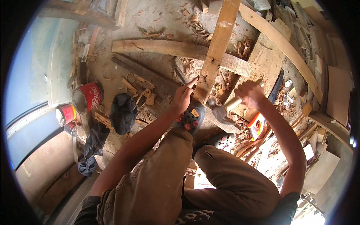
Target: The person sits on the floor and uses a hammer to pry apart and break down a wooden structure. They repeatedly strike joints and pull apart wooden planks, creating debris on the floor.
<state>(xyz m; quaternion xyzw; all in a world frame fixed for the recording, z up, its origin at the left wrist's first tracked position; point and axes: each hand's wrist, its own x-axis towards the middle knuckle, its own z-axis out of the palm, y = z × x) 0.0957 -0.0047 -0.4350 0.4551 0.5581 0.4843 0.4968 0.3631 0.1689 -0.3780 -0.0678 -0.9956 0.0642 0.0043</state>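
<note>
My right hand (250,94) is wrapped round the pale wooden handle of a claw hammer (232,103). The dark metal head hangs just right of the near end of a long wooden board (215,48). My left hand (183,98) is at the board's left edge, thumb and forefinger against it; the other fingers are partly hidden. The board lies across a second, curved plank (161,47). Small dark marks, perhaps nails or holes, dot its face. My foot in a dark clog with colourful charms (190,118) rests against the board's near end.
A handsaw with an orange and white handle (256,125) lies right of my feet. Another curved plank (287,47) is at the far right. Red cans (88,98) and a black plastic bag (123,113) stand at left. Wood chips and scraps litter the ground.
</note>
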